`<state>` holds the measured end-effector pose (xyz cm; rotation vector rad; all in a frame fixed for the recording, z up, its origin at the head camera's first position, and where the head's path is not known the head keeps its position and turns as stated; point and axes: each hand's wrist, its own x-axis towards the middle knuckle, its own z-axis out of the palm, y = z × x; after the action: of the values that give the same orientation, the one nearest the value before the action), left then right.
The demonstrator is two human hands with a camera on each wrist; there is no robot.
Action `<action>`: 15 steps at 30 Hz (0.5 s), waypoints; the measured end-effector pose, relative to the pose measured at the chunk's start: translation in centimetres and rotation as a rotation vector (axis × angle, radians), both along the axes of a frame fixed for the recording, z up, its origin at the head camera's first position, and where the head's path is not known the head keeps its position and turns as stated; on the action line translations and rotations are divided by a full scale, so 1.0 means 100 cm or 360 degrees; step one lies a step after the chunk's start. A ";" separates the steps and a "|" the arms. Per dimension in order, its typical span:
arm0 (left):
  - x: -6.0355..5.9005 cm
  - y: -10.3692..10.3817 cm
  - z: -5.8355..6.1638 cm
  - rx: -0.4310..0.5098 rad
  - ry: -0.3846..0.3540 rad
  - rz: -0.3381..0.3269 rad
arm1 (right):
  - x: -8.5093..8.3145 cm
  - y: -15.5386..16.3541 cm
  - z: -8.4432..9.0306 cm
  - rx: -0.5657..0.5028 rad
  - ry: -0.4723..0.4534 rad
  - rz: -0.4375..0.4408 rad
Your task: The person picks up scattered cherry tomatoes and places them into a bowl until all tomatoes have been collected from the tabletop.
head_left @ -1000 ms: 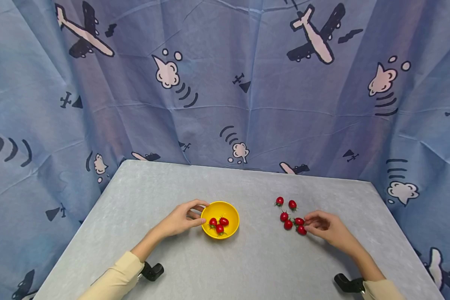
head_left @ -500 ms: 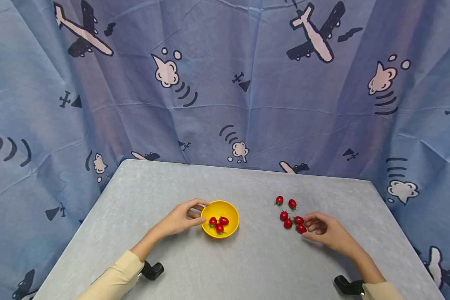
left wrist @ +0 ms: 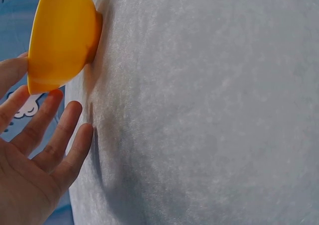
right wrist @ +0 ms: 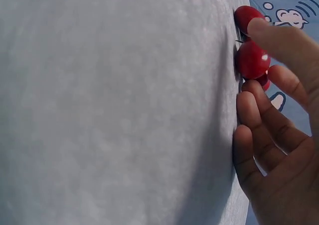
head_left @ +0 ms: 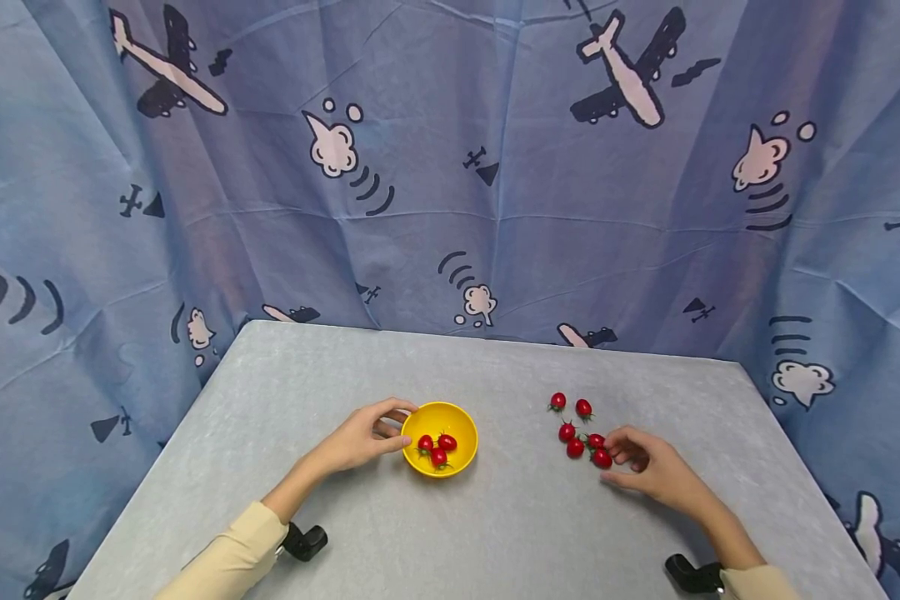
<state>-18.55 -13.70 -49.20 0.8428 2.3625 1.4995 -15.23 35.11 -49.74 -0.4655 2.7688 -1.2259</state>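
On grey tabletop (head_left: 495, 517) | left hand (head_left: 360, 437) cups yellow bowl (head_left: 440, 439) rim, fingers loosely curved | right hand (head_left: 648, 467) fingertips touch nearest red tomato (head_left: 602, 457); pinch unconfirmed | further tomatoes (head_left: 570, 419) just beyond, partly hidden in wrist view.

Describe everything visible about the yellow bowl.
The yellow bowl is small, round and glossy, plastic by the look of it, with a narrow foot seen in the left wrist view. It stands upright on the grey table, left of centre. Three red tomatoes with green stems lie inside it. The left hand holds its left side, fingers at the rim, thumb lower on the wall. Five more tomatoes lie apart to its right, none touching it.
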 end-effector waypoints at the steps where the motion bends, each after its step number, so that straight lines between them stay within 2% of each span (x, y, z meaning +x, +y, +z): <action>1: 0.000 0.000 0.000 -0.0002 0.0005 0.0000 | 0.000 0.000 0.000 0.0002 0.0021 0.0007; 7: 0.000 -0.001 0.000 -0.0001 0.0007 -0.0004 | -0.001 -0.002 -0.002 0.0020 0.0088 0.0048; 15: 0.000 -0.002 0.001 -0.0020 -0.0044 0.0008 | -0.004 -0.002 -0.003 0.0033 0.0072 0.0072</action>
<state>-18.58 -13.87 -49.12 0.8086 2.3538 1.4874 -15.60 34.88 -50.03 -0.5580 2.7887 -1.1907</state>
